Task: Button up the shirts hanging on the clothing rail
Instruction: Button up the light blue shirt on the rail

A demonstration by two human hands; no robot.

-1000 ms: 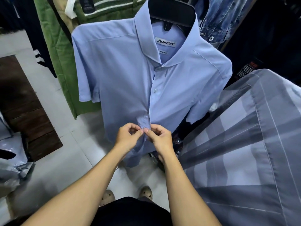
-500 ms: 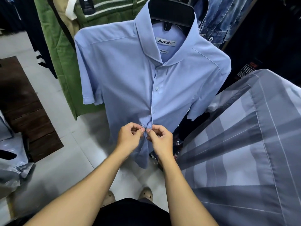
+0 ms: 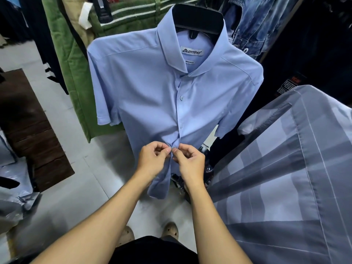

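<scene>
Where pinched by left hand (image 3: 152,161) and right hand (image 3: 190,162), cannot see under curled fingers (image 3: 162,149). Hangs far centre: one shirt (image 3: 148,96) on one hanger (image 3: 198,18). Shows two buttons (image 3: 181,98) above; hem (image 3: 158,193) partly covered.

Two bare forearms enter from bottom edge and converge toward frame centre. Left forearm (image 3: 95,220) rises from lower left at long slant. Right forearm (image 3: 215,221) rises from lower right of centre, steeper. Wrists roughly straight, backs of hands toward camera. Left hand (image 3: 152,161) and right hand (image 3: 190,162) side by side just below centre, level with each other. Each hand: thumb and index finger pinch front edge of light blue shirt (image 3: 152,96), other fingers curled toward palm. Thumb tips close together, contact unclear.
</scene>
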